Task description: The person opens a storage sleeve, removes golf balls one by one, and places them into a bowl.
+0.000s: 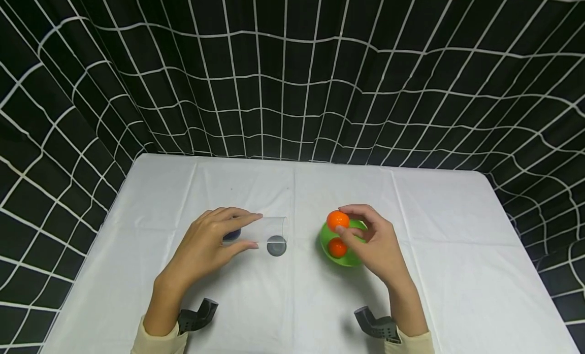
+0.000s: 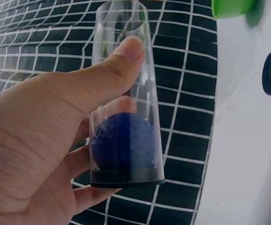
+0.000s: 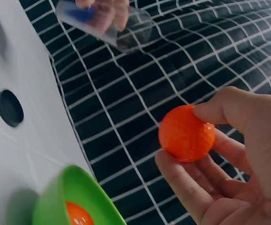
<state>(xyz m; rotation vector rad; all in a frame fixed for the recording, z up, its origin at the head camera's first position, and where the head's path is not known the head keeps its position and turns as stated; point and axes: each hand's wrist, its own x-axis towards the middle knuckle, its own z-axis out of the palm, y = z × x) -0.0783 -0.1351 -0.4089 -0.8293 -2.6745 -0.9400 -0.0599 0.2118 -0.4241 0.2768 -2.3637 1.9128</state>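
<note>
My left hand (image 1: 212, 239) grips a clear plastic tube (image 2: 147, 93), tilted on its side with its open end toward the right in the head view. A dark blue ball (image 2: 124, 140) sits inside at the tube's black-based end. Between thumb and fingers, my right hand (image 1: 377, 242) pinches an orange ball (image 3: 187, 133) above a green bowl (image 1: 349, 260). Another orange ball (image 1: 337, 247) lies in that bowl. A round dark cap (image 1: 276, 246) rests on the table below the tube's open end, partly seen through it.
A white cloth covers the table (image 1: 448, 222). Black curtains (image 1: 292, 69) with a white grid stand behind and at both sides. Dark wrist-worn mounts (image 1: 197, 317) are strapped to both wrists.
</note>
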